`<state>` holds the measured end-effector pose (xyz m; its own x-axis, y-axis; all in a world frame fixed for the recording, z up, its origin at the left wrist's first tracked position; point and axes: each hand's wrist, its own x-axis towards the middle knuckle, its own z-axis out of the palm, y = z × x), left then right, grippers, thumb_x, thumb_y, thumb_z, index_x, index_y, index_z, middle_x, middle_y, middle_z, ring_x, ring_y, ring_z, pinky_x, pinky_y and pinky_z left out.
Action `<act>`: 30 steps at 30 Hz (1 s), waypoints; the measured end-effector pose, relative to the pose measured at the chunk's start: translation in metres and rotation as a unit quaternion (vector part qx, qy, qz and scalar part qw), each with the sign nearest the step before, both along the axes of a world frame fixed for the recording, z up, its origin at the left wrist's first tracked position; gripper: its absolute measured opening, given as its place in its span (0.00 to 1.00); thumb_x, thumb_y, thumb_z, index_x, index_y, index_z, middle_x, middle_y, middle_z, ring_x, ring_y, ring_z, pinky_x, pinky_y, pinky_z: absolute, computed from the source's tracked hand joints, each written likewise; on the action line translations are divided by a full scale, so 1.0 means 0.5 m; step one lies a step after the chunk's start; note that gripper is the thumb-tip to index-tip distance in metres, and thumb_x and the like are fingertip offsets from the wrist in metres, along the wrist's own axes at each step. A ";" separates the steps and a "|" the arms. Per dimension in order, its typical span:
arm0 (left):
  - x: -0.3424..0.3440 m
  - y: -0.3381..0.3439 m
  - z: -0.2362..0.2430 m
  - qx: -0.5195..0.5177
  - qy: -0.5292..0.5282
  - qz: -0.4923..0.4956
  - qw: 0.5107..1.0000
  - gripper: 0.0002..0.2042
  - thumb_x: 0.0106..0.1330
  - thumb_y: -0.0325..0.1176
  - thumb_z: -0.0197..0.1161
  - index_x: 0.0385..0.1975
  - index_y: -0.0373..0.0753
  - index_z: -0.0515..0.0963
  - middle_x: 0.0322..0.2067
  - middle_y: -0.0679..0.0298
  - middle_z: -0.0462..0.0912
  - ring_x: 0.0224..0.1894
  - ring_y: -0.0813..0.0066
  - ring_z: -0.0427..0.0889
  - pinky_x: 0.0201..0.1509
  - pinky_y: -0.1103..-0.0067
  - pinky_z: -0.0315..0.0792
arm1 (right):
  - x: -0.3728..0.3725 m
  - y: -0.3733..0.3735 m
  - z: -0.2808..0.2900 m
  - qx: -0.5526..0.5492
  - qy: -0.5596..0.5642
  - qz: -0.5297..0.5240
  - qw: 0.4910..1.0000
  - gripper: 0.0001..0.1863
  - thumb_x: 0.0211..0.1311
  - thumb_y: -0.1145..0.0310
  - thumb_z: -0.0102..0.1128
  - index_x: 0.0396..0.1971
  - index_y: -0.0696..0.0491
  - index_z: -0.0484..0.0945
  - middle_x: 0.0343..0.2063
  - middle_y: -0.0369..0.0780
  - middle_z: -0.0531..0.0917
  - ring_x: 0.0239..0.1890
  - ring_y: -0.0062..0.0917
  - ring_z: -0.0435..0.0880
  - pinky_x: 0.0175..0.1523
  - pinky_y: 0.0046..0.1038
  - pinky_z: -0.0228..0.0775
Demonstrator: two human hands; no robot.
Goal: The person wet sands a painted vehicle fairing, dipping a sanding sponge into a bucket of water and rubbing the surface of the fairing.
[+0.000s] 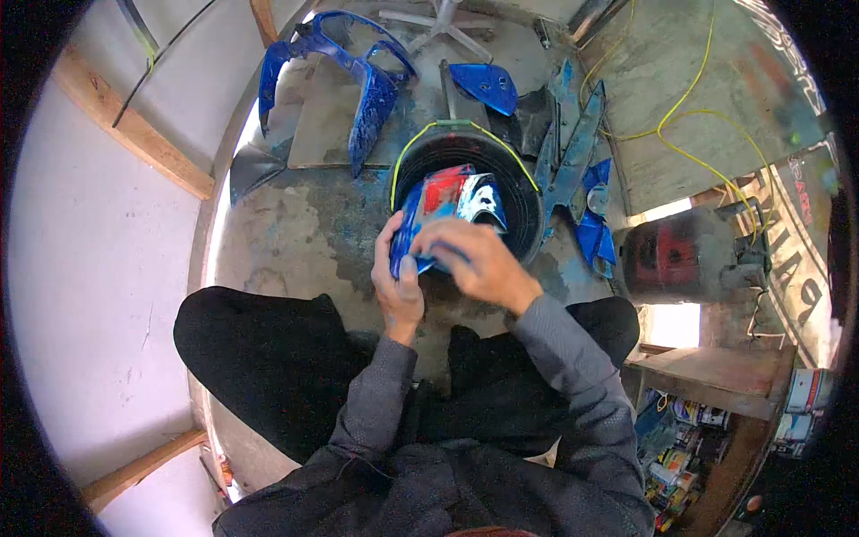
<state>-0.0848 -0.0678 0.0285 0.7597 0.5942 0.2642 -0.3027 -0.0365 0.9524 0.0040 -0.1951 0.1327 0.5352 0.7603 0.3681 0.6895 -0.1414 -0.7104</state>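
A blue fairing panel (443, 190) with red, white and black patches is held over a black bucket (528, 201) that has a yellow-green rim edge. My left hand (400, 282) grips the panel's near left end, thumb on one face and fingers along its outer side. Across the panel's near part lies my right hand (474, 259), slightly blurred, its fingers bent against the surface. Whatever is under those fingertips is hidden. The bucket's inside is dark, and its near wall is partly covered by my hands and the panel.
Beyond the bucket lie a large blue fairing frame (371, 98) and a blue panel piece (486, 87). Grey and blue long panels (573, 152) lie to its right. Farther right are a dark stained container (667, 258), a yellow cord (684, 98) and a wooden shelf (716, 371) holding several cans.
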 end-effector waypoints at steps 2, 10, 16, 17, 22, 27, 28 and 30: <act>0.008 0.003 -0.003 0.003 0.006 0.002 1.000 0.36 0.73 0.55 0.54 0.68 0.28 0.72 0.64 0.46 0.79 0.67 0.56 0.78 0.73 0.64 0.67 | 0.033 -0.015 -0.018 -0.009 0.020 -0.056 0.998 0.08 0.66 0.80 0.60 0.43 0.58 0.83 0.43 0.46 0.89 0.49 0.40 0.90 0.57 0.37 0.80; 0.001 0.005 -0.002 -0.007 0.003 -0.006 1.000 0.38 0.73 0.58 0.54 0.69 0.28 0.72 0.65 0.47 0.79 0.68 0.56 0.77 0.74 0.64 0.66 | 0.003 -0.011 -0.003 0.014 0.016 0.003 1.000 0.07 0.67 0.80 0.59 0.42 0.59 0.81 0.43 0.46 0.88 0.49 0.41 0.89 0.58 0.37 0.79; 0.003 0.010 -0.012 -0.005 0.011 0.008 1.000 0.43 0.73 0.67 0.52 0.69 0.29 0.72 0.65 0.47 0.79 0.67 0.56 0.78 0.74 0.64 0.68 | -0.004 -0.007 -0.008 0.014 0.016 0.010 1.000 0.06 0.66 0.81 0.59 0.41 0.59 0.81 0.44 0.45 0.88 0.51 0.41 0.89 0.59 0.38 0.78; 0.003 0.012 -0.013 0.005 0.004 0.010 1.000 0.44 0.73 0.69 0.51 0.69 0.29 0.72 0.65 0.47 0.79 0.67 0.56 0.78 0.73 0.64 0.68 | 0.002 -0.007 -0.009 0.016 0.016 0.013 1.000 0.06 0.66 0.81 0.59 0.41 0.59 0.81 0.44 0.45 0.88 0.51 0.41 0.89 0.59 0.38 0.78; 0.007 0.010 -0.005 0.000 0.021 0.005 1.000 0.49 0.71 0.76 0.47 0.69 0.30 0.72 0.64 0.47 0.79 0.66 0.57 0.78 0.72 0.65 0.69 | 0.022 -0.018 -0.020 -0.007 0.037 -0.009 0.999 0.06 0.63 0.80 0.61 0.39 0.58 0.79 0.46 0.45 0.88 0.51 0.43 0.88 0.59 0.40 0.79; 0.006 0.007 0.000 0.017 0.035 0.016 0.999 0.60 0.61 0.88 0.41 0.69 0.30 0.73 0.62 0.47 0.81 0.64 0.58 0.81 0.69 0.66 0.73 | 0.010 -0.017 -0.012 0.005 0.021 0.035 0.999 0.05 0.64 0.79 0.60 0.38 0.58 0.79 0.47 0.45 0.88 0.51 0.43 0.88 0.58 0.40 0.79; 0.008 0.003 0.003 0.011 0.031 0.010 0.999 0.59 0.63 0.87 0.41 0.68 0.30 0.73 0.62 0.48 0.81 0.64 0.58 0.81 0.70 0.66 0.72 | 0.031 -0.023 -0.016 0.005 0.013 -0.008 1.000 0.04 0.66 0.79 0.59 0.39 0.58 0.79 0.47 0.45 0.88 0.51 0.44 0.88 0.58 0.40 0.79; 0.003 0.003 -0.003 0.009 0.033 0.006 0.999 0.58 0.63 0.87 0.41 0.68 0.30 0.73 0.63 0.47 0.81 0.65 0.58 0.80 0.70 0.66 0.72 | 0.035 -0.027 -0.023 -0.010 0.045 -0.008 0.999 0.05 0.67 0.80 0.58 0.41 0.57 0.79 0.48 0.45 0.88 0.52 0.44 0.88 0.58 0.40 0.79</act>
